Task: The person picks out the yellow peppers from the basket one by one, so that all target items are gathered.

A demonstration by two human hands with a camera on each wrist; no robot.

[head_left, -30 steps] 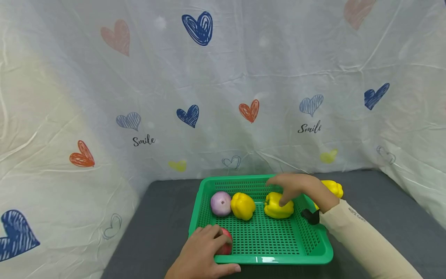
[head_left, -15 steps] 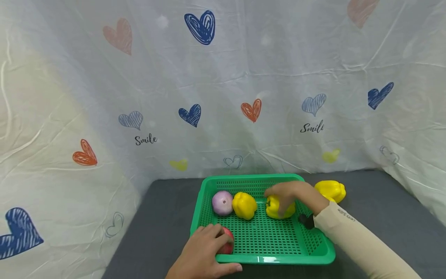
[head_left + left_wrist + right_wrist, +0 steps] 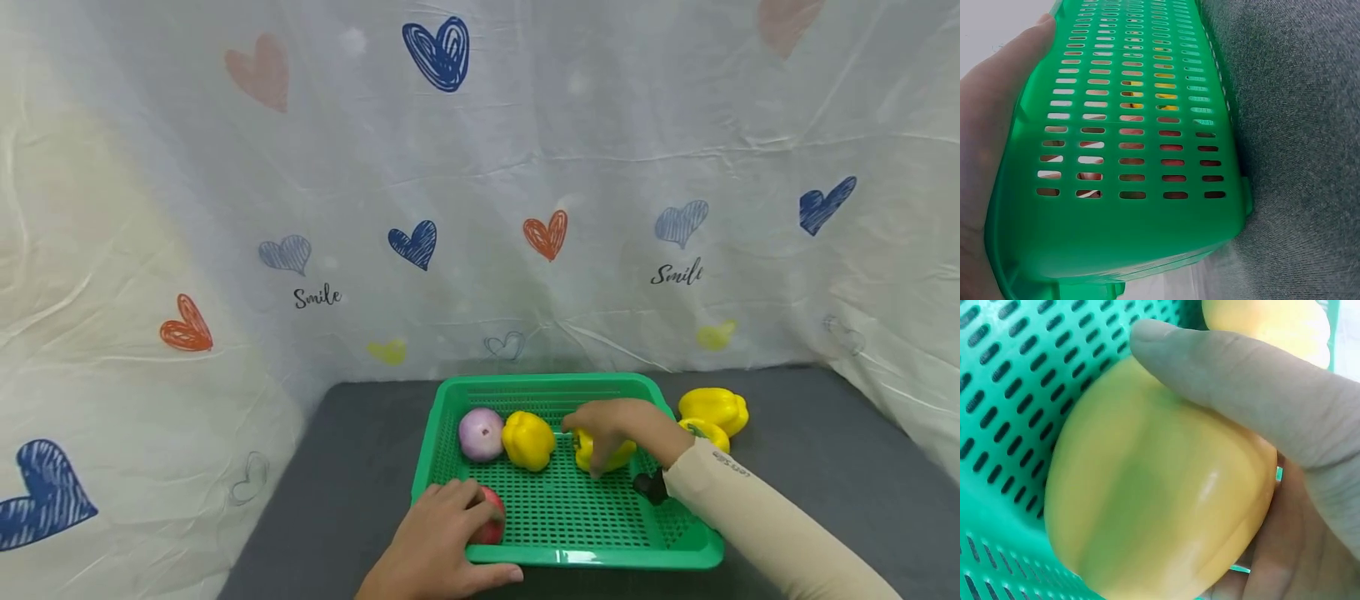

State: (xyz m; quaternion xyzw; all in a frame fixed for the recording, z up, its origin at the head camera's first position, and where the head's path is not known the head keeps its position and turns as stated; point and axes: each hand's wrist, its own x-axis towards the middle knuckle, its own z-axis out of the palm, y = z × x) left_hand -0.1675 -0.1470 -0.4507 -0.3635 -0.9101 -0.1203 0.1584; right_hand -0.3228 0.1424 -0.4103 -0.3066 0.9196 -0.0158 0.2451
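My right hand [image 3: 626,423] reaches into the green basket [image 3: 592,558] and grips a yellow bell pepper [image 3: 621,457]. In the right wrist view, the thumb lies across the yellow bell pepper [image 3: 1160,487] while other fingers curl beneath it. At the near left corner, my left hand [image 3: 442,533] holds the basket rim, its thumb along the outside and its fingers curled inside. Those fingers partly cover a red round fruit [image 3: 491,517], whose kind I cannot tell. A purple onion [image 3: 481,434] sits beside another yellow bell pepper [image 3: 528,441] farther back in the basket.
Two more yellow bell peppers, one farther back [image 3: 715,408] and one partly behind the right arm [image 3: 708,433], lie on the dark grey table [image 3: 330,467] right of the basket. A white heart-printed cloth [image 3: 480,183] hangs behind. A black wrist device [image 3: 651,487] sits at the right wrist.
My right hand has come down onto the yellow bell pepper and closed round it. My left hand stays at the basket corner. The whole view has shifted slightly.
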